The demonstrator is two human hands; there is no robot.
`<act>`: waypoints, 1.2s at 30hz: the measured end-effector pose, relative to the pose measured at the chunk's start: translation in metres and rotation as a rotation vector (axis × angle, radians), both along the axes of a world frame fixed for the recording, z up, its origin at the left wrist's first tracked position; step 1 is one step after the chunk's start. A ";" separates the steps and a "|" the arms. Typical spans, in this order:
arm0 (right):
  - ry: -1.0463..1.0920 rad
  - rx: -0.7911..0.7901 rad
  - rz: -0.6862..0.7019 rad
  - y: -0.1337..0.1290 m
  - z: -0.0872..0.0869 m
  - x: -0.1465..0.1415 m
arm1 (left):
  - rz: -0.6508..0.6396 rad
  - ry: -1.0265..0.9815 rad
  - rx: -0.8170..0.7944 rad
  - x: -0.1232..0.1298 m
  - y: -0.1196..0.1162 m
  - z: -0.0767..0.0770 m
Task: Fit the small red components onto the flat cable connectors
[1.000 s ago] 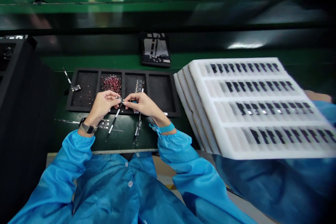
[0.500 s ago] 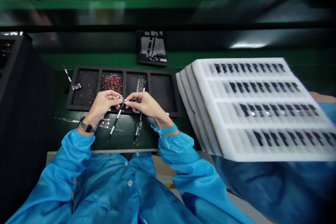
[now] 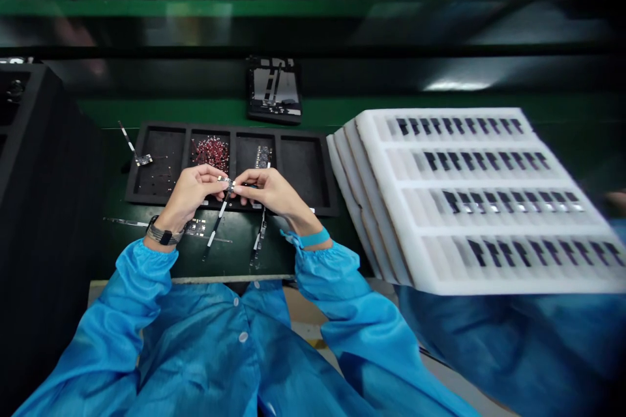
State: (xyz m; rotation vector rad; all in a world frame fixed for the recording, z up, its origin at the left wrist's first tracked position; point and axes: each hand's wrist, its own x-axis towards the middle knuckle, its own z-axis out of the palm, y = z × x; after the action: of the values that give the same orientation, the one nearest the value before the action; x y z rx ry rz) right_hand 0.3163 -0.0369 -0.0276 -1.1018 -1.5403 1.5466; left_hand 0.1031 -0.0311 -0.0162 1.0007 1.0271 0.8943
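**View:** head cam, looking down over the person's own blue smock (image 3: 205,352) at the bench.

**Left hand (image 3: 188,199):** closed to a pinch, thumb and fingers gripping the end of the flex board.

**Right hand (image 3: 274,192):** also pinching, coming in from about 3 o'clock and gripping the same part, so the two hands almost meet.

**Flex board (image 3: 225,182):** tiny board end held up between both hands, over the tray's front edge, with its black-and-white ribbon (image 3: 218,225) hanging toward 7 o'clock.

**Wrists:** a wristwatch (image 3: 163,234) on the left, a teal wristband (image 3: 313,238) on the right.

**Black tray (image 3: 132,199):** four compartments, just past the hands at 12 o'clock. The second holds a pile of tiny red parts (image 3: 210,153), and the third holds dark boards (image 3: 264,156).

**Loose strips:** one (image 3: 134,153) at 10 o'clock by the tray, one (image 3: 195,227) at 8 o'clock, and one (image 3: 259,231) at 5 o'clock, all on the green bench mat (image 3: 313,114).

**Far side:** an opened black device (image 3: 274,91) at 12 o'clock.

**Off to the right:** a blurry stack of white foam trays (image 3: 391,163) with rows of black parts at 3 o'clock, above a second blue sleeve (image 3: 489,339). Can't tell who's holding it.
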 end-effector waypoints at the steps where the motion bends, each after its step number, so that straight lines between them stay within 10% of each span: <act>1: -0.006 0.040 -0.016 0.001 0.001 0.001 | -0.004 -0.007 0.010 -0.004 0.001 0.003; 14: -0.719 0.670 -0.057 0.082 -0.018 -0.027 | 0.337 -0.328 0.111 -0.090 0.029 0.020; 26: -0.366 0.597 -0.189 0.078 -0.012 -0.042 | 0.469 -0.519 0.052 -0.106 0.037 0.010; 36: 0.058 0.190 -0.185 0.059 -0.009 -0.051 | 0.498 -0.618 0.008 -0.104 0.036 0.013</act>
State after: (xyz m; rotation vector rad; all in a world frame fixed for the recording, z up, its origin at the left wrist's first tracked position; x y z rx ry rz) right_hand 0.2657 0.0217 -0.0363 -1.0506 -1.4686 1.2698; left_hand -0.0006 0.0048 -0.0035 0.4126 0.7383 1.5007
